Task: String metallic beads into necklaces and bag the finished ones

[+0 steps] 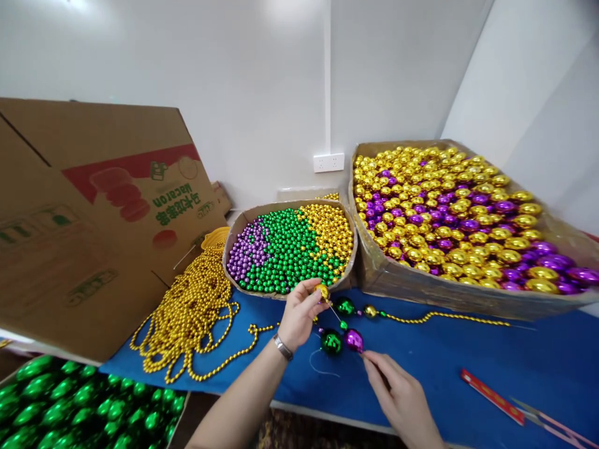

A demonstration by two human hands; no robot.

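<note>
My left hand (302, 312), wearing a metal watch or bracelet, pinches a shiny gold ball (322, 292). From that ball a thin string (335, 313) runs through a small green bead (344, 325) to a large purple ball (354, 340). At the purple ball's lower right edge, my right hand (395, 390) is closed, thumb against finger; it seems to grip the string there, mostly hidden by the fingertips. Large green balls (332, 342) lie beside the purple one. Another strung part leads right along a gold bead chain (440, 317). A loose string end (322, 368) curls on the blue cloth.
Behind my hands stands a box of small purple, green and gold beads (287, 249). At right is a larger box of gold and purple balls (468, 287). Gold bead chains (196, 305) heap at left, by a carton (107, 237). Scissors (547, 421) lie near a red strip (492, 396).
</note>
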